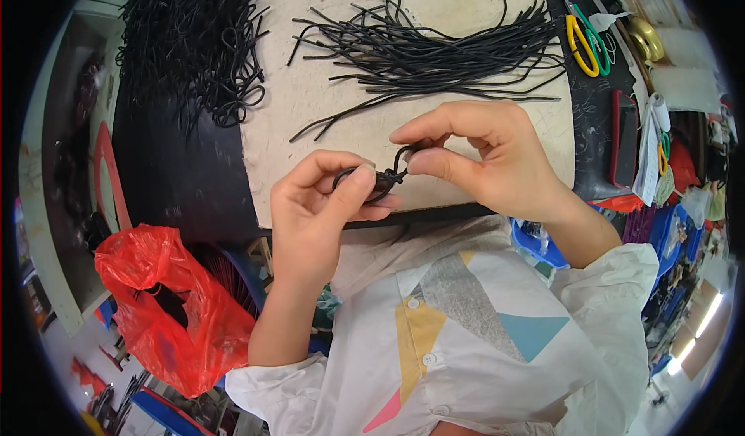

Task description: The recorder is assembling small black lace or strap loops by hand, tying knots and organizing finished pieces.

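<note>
The left hand and right hand pinch one knotted black cord above the board's near edge; fingers hide the knot.

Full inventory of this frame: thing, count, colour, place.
knotted cord: one, black, pinched between both hands above the board's near edge
loose cords: a bundle, too many to count, black, spread on the board's far part
finished cord pile: a heap, black, far left on the dark table
work board: one, beige, lying on the dark table
scissors: two pairs, yellow and green handles, right of the board
plastic bag: one, red, lower left below the table
shirt: one, white with coloured patches, bottom centre
left hand: thumb and fingers gripping the knotted cord
right hand: pinching the knotted cord's loop end
</note>
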`<move>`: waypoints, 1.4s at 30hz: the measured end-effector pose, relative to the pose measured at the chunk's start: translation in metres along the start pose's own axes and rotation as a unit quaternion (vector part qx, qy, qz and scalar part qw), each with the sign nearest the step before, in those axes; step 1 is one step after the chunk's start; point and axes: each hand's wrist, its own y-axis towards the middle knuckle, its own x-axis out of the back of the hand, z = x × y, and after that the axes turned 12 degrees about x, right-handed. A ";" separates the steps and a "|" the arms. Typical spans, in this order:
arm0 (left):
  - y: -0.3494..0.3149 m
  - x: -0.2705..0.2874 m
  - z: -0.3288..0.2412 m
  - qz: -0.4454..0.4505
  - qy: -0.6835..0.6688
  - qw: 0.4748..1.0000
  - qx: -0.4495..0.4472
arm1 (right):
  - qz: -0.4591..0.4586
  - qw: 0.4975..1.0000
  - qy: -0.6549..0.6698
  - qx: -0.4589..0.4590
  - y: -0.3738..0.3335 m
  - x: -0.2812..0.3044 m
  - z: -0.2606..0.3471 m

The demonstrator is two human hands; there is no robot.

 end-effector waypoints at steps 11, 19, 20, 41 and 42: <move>0.002 0.004 0.003 0.078 -0.105 0.984 0.121 | 0.014 0.998 0.015 0.057 0.000 0.000 -0.009; -0.001 -0.002 0.003 0.040 -0.080 0.993 0.073 | -0.027 0.990 0.113 -0.078 -0.006 -0.007 -0.002; -0.002 -0.004 0.002 0.029 -0.080 0.994 0.065 | -0.031 0.991 0.108 -0.074 -0.007 -0.008 -0.002; 0.000 0.005 0.011 0.009 -0.028 1.000 0.007 | -0.014 0.989 -0.130 0.076 -0.007 -0.013 -0.006; 0.000 0.004 0.011 0.009 -0.035 0.999 0.009 | -0.040 0.997 -0.062 0.030 -0.010 -0.015 -0.009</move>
